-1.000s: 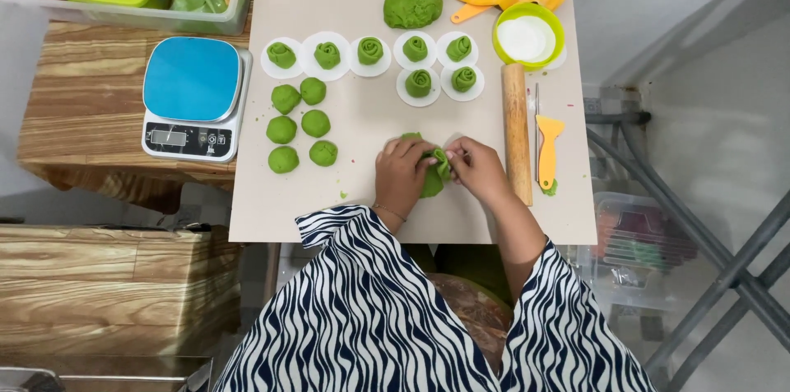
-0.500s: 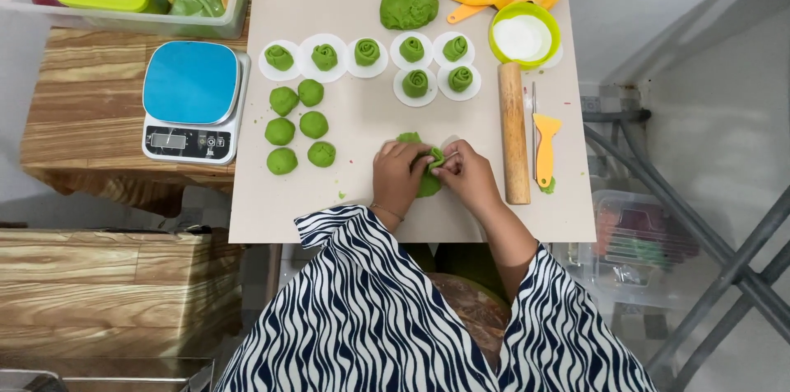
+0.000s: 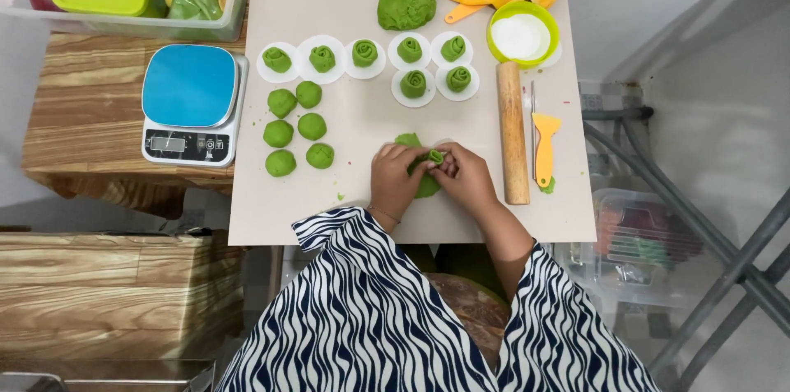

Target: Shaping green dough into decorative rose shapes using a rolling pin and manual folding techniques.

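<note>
Both hands — left hand [image 3: 393,180] and right hand [image 3: 467,178] — pinched a green dough piece [image 3: 427,171] between their fingertips, just left of the rolling pin [image 3: 513,134]. Six dough balls [image 3: 296,129] lay farther left of the pin — seven rolled dough roses [image 3: 364,53] beyond them.

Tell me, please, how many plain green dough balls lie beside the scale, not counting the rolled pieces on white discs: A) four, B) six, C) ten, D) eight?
B: six plain green dough balls lie in two columns of three on the table, just right of the blue-topped scale.
</note>
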